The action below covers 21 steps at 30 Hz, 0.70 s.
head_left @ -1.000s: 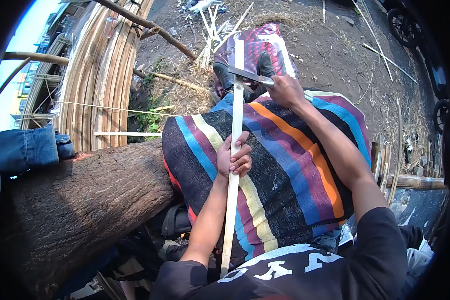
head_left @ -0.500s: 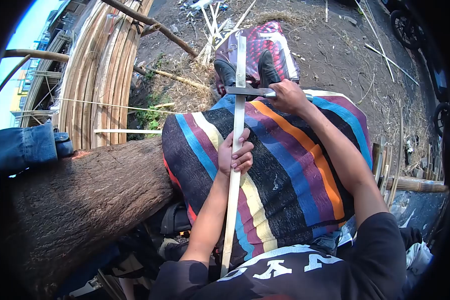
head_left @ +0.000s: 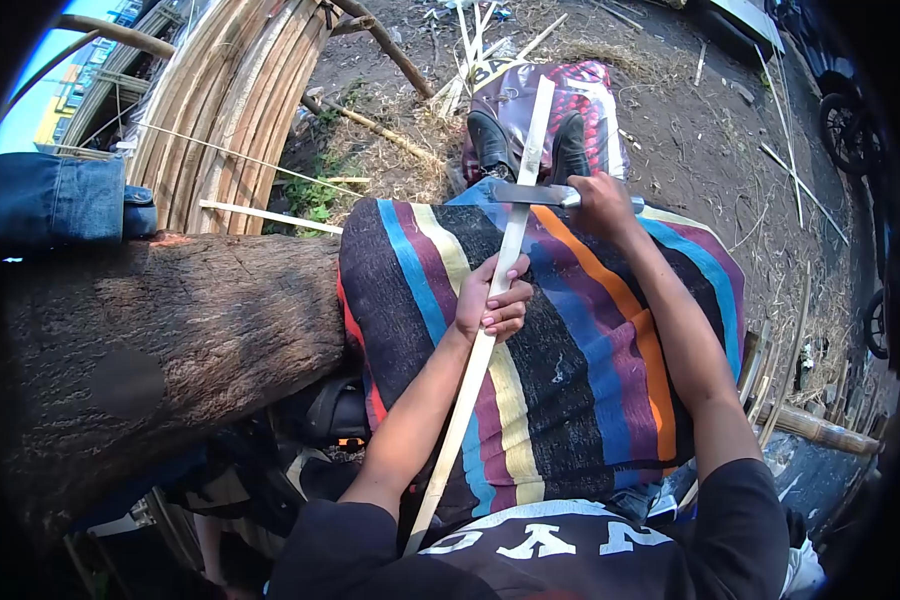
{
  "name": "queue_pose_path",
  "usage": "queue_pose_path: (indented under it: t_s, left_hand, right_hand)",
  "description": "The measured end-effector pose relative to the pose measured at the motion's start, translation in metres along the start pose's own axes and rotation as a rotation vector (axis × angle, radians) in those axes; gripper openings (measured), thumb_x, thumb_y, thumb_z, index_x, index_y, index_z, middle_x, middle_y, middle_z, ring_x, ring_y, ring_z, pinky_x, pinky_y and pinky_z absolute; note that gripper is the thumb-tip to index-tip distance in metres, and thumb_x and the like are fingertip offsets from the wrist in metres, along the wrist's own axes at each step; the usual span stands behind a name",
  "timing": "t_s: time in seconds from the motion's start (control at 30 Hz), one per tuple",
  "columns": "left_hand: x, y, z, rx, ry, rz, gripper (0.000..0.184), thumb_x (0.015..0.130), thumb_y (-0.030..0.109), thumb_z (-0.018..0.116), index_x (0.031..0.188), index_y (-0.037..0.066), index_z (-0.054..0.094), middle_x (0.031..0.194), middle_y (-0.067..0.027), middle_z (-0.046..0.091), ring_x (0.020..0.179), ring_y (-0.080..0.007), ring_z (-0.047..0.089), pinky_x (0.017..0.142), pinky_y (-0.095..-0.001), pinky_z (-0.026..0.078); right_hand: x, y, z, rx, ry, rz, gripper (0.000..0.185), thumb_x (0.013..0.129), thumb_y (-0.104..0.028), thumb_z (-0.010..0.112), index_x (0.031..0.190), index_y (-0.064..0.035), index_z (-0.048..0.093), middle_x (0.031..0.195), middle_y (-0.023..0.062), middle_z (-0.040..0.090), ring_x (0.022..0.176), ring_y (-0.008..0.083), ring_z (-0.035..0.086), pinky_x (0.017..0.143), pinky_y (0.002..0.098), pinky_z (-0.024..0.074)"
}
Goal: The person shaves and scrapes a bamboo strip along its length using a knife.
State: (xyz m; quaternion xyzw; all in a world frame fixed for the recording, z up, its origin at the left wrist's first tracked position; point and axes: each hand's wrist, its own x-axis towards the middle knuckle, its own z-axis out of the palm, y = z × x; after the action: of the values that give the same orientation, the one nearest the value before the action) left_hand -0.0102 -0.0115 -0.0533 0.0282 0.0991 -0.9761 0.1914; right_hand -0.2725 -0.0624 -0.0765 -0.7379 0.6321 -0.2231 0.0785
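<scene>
Lengthwise over my lap runs a long pale bamboo strip (head_left: 467, 385), its far end above the shoes and its near end by my waist. My left hand (head_left: 494, 298) is closed around the strip near its middle. In my right hand (head_left: 600, 208) is the handle of a knife (head_left: 518, 194). The blade lies crosswise over the strip, beyond my left hand, and appears to touch it. A striped cloth (head_left: 580, 350) covers my lap under both hands.
A thick tree trunk (head_left: 170, 330) lies at the left, with a denim sleeve (head_left: 80, 195) of another person above it. Stacked wooden strips (head_left: 235, 110) stand at the upper left. A printed sack (head_left: 595, 100) lies around my shoes (head_left: 570, 150). Thin sticks litter the ground.
The view has shifted, and the strip now leans more to the right at its far end. The knife still crosses it, with its blade face turned more into view. Both grips stay closed.
</scene>
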Motion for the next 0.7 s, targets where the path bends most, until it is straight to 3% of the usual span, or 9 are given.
queue_pose_path:
  t_s: [0.07, 0.13, 0.27, 0.33, 0.4, 0.53, 0.6, 0.67, 0.7]
  left_hand:
    - [-0.001, 0.002, 0.001, -0.008, 0.006, 0.04, 0.035, 0.109, 0.036, 0.027, 0.094, 0.007, 0.04, 0.054, -0.004, 0.037, 0.033, -0.0156, 0.043, 0.029, -0.0277, 0.038]
    - [-0.002, 0.005, 0.0, 0.006, 0.004, 0.038, 0.036, 0.11, 0.035, 0.025, 0.094, 0.006, 0.04, 0.054, -0.0042, 0.037, 0.033, -0.0155, 0.042, 0.029, -0.0274, 0.039]
    - [-0.002, 0.004, 0.0, 0.012, -0.044, 0.018, 0.04, 0.11, 0.04, 0.027, 0.096, 0.006, 0.041, 0.055, -0.0035, 0.036, 0.034, -0.0146, 0.042, 0.029, -0.0266, 0.036]
    - [-0.001, 0.002, -0.003, 0.066, -0.006, 0.031, 0.043, 0.11, 0.042, 0.028, 0.098, 0.006, 0.045, 0.054, -0.0021, 0.035, 0.033, -0.0118, 0.04, 0.028, -0.0256, 0.035]
    - [0.0, 0.004, -0.005, 0.115, 0.025, 0.043, 0.042, 0.109, 0.043, 0.031, 0.095, 0.007, 0.047, 0.053, -0.0003, 0.034, 0.031, -0.0102, 0.036, 0.026, -0.0247, 0.035]
    - [-0.003, 0.006, 0.001, 0.251, 0.159, 0.111, 0.034, 0.108, 0.038, 0.036, 0.088, 0.012, 0.045, 0.05, 0.0033, 0.03, 0.03, -0.0056, 0.03, 0.023, -0.0217, 0.028]
    - [-0.003, 0.005, -0.001, 0.32, 0.162, 0.127, 0.035, 0.108, 0.039, 0.035, 0.088, 0.012, 0.045, 0.05, 0.0039, 0.03, 0.031, -0.0049, 0.03, 0.023, -0.0215, 0.028]
    - [-0.002, 0.003, 0.004, 0.346, 0.176, 0.124, 0.035, 0.107, 0.039, 0.035, 0.088, 0.012, 0.046, 0.05, 0.0041, 0.03, 0.031, -0.0047, 0.029, 0.023, -0.0214, 0.027]
    - [0.0, 0.004, 0.002, 0.353, 0.18, 0.114, 0.036, 0.107, 0.041, 0.036, 0.088, 0.012, 0.046, 0.051, 0.0044, 0.03, 0.032, -0.0045, 0.029, 0.024, -0.0212, 0.026]
  right_hand:
    - [0.015, 0.039, 0.03, 0.082, 0.04, 0.287, 0.023, 0.085, -0.021, 0.065, 0.095, -0.0013, 0.071, 0.082, 0.0245, 0.07, 0.082, 0.0451, 0.068, 0.074, 0.054, 0.0546]
    - [0.014, 0.024, 0.002, 0.065, -0.032, 0.423, 0.022, 0.086, -0.02, 0.065, 0.095, -0.0012, 0.071, 0.081, 0.0249, 0.069, 0.081, 0.0454, 0.068, 0.074, 0.0531, 0.0549]
    - [-0.01, -0.007, -0.009, 0.152, -0.112, -0.077, 0.022, 0.079, -0.013, 0.068, 0.099, -0.0053, 0.073, 0.075, 0.0232, 0.067, 0.074, 0.043, 0.068, 0.068, 0.0515, 0.0539]
    - [-0.014, -0.024, -0.006, 0.155, -0.08, -0.225, 0.025, 0.076, -0.012, 0.069, 0.101, -0.008, 0.073, 0.072, 0.0223, 0.066, 0.071, 0.0421, 0.067, 0.066, 0.0509, 0.0531]
    - [-0.011, -0.037, -0.011, 0.158, -0.115, -0.199, 0.026, 0.078, -0.011, 0.068, 0.102, -0.0071, 0.072, 0.072, 0.0218, 0.066, 0.069, 0.0424, 0.066, 0.064, 0.0501, 0.0532]
    - [-0.006, 0.009, 0.011, -0.055, -0.051, -0.013, 0.028, 0.085, -0.016, 0.065, 0.106, 0.0014, 0.07, 0.093, 0.0254, 0.07, 0.091, 0.0448, 0.066, 0.083, 0.0512, 0.0508]
    - [-0.002, 0.05, 0.02, -0.056, 0.0, 0.021, 0.021, 0.088, -0.018, 0.064, 0.096, 0.0007, 0.067, 0.085, 0.0252, 0.067, 0.086, 0.0465, 0.061, 0.082, 0.054, 0.0471]
    - [-0.004, 0.104, 0.032, -0.21, -0.12, 0.04, 0.033, 0.094, -0.025, 0.062, 0.111, 0.0023, 0.067, 0.102, 0.0269, 0.068, 0.102, 0.0466, 0.06, 0.092, 0.0521, 0.0444]
    - [-0.012, 0.114, 0.035, -0.194, -0.016, -0.027, 0.034, 0.094, -0.027, 0.062, 0.111, 0.0026, 0.067, 0.101, 0.0266, 0.068, 0.1, 0.0466, 0.06, 0.092, 0.0525, 0.0444]
